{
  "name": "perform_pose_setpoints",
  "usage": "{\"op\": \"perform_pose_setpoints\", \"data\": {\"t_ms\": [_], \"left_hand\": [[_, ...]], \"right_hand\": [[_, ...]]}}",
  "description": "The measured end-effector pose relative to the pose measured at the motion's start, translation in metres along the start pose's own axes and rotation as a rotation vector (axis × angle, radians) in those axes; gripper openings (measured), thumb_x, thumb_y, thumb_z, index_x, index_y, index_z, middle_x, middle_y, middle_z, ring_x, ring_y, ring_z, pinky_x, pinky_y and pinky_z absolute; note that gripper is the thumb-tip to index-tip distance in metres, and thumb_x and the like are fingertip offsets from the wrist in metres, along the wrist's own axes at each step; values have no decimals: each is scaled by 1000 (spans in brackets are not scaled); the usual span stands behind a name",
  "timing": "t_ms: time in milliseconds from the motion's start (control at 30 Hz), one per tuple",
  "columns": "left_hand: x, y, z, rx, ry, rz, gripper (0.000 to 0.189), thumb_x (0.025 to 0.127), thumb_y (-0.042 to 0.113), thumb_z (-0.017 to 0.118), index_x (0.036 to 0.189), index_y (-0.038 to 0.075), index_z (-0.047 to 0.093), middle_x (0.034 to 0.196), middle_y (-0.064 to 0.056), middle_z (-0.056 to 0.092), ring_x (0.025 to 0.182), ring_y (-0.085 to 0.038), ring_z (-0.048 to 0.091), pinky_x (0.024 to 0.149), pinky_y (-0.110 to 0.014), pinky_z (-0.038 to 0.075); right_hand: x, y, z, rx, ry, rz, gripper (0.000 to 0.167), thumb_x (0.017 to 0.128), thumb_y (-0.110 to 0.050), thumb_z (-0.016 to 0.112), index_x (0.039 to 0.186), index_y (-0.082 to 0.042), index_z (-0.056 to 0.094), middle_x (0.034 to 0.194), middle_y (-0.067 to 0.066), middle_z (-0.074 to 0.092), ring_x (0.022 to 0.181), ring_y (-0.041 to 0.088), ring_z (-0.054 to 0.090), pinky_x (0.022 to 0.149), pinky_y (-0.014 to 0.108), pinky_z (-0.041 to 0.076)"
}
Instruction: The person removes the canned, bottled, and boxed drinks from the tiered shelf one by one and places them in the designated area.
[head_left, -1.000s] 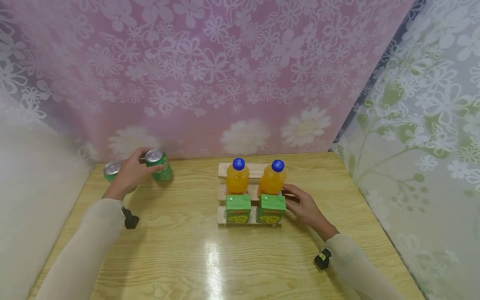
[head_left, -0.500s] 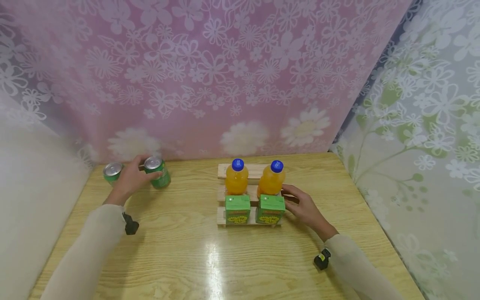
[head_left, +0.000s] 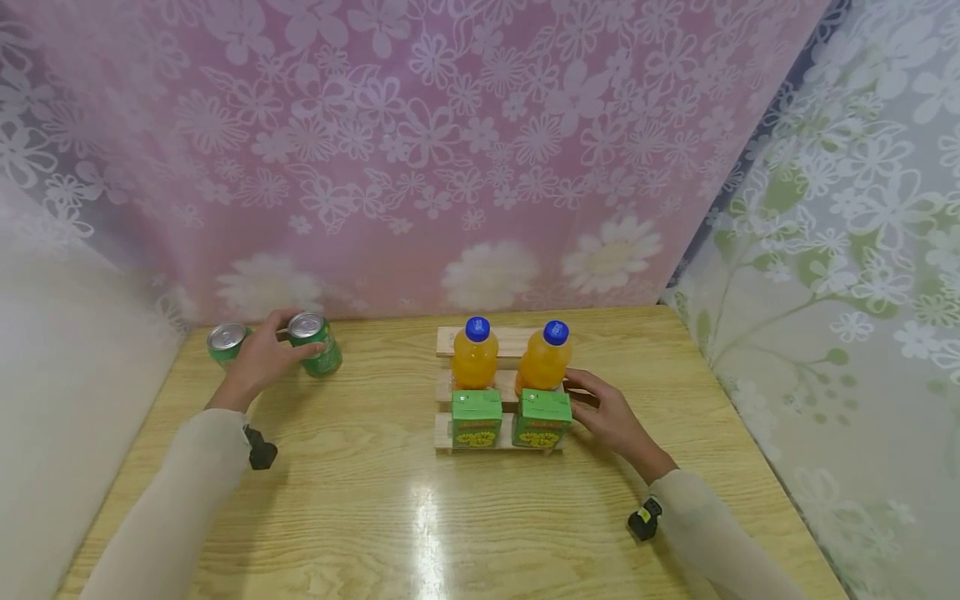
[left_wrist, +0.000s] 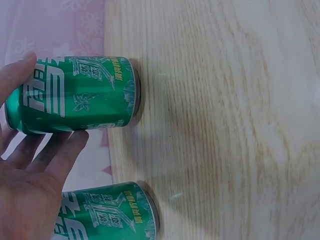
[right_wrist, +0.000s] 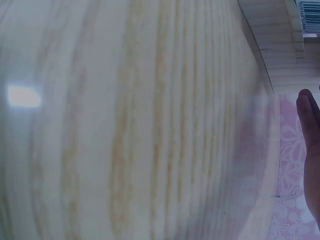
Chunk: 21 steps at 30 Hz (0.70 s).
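Evidently left hand point(head_left: 264, 357) grips can point(left_wrist: 80, 97) — second can point(left_wrist: 115, 212) alongside; right hand point(head_left: 613, 415) loose beside rack point(head_left: 512, 342).

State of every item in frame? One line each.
Slatted wooden rack: loaded with bottles and cartons
Left orange drink bottle: upright, capped
Right orange drink bottle: upright, capped
Left green carton: upright, front slat
Right green carton: upright, front slat
Right green can: upright, gripped by left hand
Left green can: upright, ungripped
Right hand: beside rack, fingertips partly hidden, grip unclear
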<state>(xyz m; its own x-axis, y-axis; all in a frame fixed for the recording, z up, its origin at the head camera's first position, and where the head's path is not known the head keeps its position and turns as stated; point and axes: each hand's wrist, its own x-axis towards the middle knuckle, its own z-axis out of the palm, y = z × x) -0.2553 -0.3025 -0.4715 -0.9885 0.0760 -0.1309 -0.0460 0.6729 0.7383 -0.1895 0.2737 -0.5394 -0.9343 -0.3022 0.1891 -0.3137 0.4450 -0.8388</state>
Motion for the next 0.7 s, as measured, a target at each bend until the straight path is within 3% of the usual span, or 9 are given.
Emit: {"op": "perform_pose_setpoints", "data": {"t_ms": [433, 700], "left_hand": [[1, 0, 1, -17, 5, 55, 105, 100, 58, 76, 176, 17, 16, 178, -25, 25, 158, -55, 33, 118, -74, 42], [4, 12, -3, 22, 52, 128, 95, 101, 57, 75, 174, 17, 28, 178, -24, 27, 157, -56, 31, 119, -78, 36]], "right_hand": [[0, 2, 1, -5, 6, -3, 51, 107, -6, 70, 157, -5, 58, 154, 19, 61, 133, 10, 62, 113, 56, 54], [1, 2, 2, -2, 8, 0, 52, 106, -4, 70, 156, -5, 58, 154, 20, 61, 136, 37, 63, 113, 56, 54]]}}
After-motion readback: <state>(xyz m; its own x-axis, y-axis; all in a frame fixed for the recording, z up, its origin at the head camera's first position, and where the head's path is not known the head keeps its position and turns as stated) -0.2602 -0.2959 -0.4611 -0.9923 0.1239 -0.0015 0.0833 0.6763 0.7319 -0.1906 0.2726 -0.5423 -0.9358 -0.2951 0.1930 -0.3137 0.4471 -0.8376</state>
